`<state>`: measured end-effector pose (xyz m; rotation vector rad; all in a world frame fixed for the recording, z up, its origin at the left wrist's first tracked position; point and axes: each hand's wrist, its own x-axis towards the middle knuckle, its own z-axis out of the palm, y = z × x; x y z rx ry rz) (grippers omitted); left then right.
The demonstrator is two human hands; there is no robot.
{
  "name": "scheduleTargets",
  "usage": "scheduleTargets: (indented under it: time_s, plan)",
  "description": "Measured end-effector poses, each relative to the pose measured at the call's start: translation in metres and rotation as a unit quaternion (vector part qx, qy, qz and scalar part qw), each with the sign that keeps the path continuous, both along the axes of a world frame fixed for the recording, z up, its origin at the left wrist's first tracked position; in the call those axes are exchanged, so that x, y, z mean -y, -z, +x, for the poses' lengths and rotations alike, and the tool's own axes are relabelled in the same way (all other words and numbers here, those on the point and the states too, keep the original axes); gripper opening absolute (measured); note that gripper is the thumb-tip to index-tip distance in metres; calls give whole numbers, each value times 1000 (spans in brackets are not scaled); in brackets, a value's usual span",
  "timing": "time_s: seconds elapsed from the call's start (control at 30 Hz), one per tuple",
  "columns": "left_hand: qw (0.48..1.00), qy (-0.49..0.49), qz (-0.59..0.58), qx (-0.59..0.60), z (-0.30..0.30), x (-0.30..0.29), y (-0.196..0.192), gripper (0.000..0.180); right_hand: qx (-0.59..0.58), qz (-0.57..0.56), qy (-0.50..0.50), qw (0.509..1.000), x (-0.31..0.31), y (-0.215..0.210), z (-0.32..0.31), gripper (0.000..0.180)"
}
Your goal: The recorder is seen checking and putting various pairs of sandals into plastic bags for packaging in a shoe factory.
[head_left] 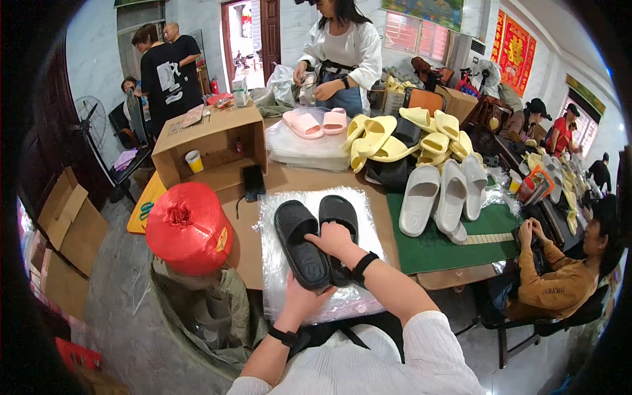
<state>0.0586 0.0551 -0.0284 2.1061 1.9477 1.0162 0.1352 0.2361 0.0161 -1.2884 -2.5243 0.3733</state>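
Note:
A pair of black slide slippers lies side by side over a stack of clear plastic bags point(372, 289) in front of me. My left hand point(304, 301) is at the heel of the left black slipper point(299, 243), its fingers mostly hidden beneath the sole. My right hand point(334, 241) reaches across the right black slipper point(341, 209), its thumb pressed on the left slipper's footbed and its other fingers curled over the right one. Both slippers point away from me, held close together. Dark bands circle both my wrists.
A red roll of plastic twine point(189, 227) stands at left, near an open cardboard box point(210, 148) and a phone point(253, 182). Grey slippers point(419, 197) rest on a green cutting mat point(421, 253); yellow slippers point(378, 135) pile behind. A person in brown point(553, 276) sits at right.

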Motion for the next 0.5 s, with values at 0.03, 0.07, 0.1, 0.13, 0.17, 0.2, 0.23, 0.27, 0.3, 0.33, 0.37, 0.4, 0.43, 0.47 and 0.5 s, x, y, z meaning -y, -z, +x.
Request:
scheduleTargets:
  time_s: [0.03,0.07,0.1,0.13,0.17,0.2,0.23,0.27,0.3,0.33,0.37,0.4,0.43,0.47,0.5]
  plan:
    - [1000,1,0,-2,0,0,-3,61,8,-15,-11,1000,-2,3,-2,62]
    - [1000,10,-13,-11,0,-1,-7,63,-27,-28,0,999,-7,6,-3,53]
    - [999,16,-26,-19,0,1,-11,64,-28,-28,2,999,-10,11,-1,53]
    - [997,27,-48,-47,-1,0,-14,71,-61,-13,-2,998,-13,16,6,50]
    - [997,31,-48,-47,1,-1,-15,71,-92,1,-4,996,-17,21,15,47]
    - [993,23,-94,-64,-2,0,-15,77,-100,-14,-5,995,-12,12,21,44]
    - [987,18,-139,-79,-2,0,-15,83,-98,-12,-8,995,-5,3,30,44]
    - [987,17,-138,-76,-4,-1,-11,83,-135,-15,14,991,3,-5,42,44]
    - [984,5,-131,-124,-5,-2,-5,88,-170,-16,36,985,13,-16,56,44]
    - [978,-5,-124,-170,-4,-3,-1,93,-221,-36,53,973,22,-24,74,42]
    - [979,-9,-125,-162,-4,-1,1,93,-268,-60,67,959,34,-30,90,40]
    - [982,-15,-122,-141,-3,-1,-1,96,-371,-66,60,924,55,-36,106,35]
    - [985,-12,-118,-123,3,-3,-5,100,-336,-70,104,933,50,-8,135,27]
    - [984,-20,-126,-126,6,-3,-8,101,-436,-97,55,893,61,-3,147,31]
    - [980,-30,-158,-114,4,-6,-7,104,-528,-129,-2,839,81,-19,153,40]
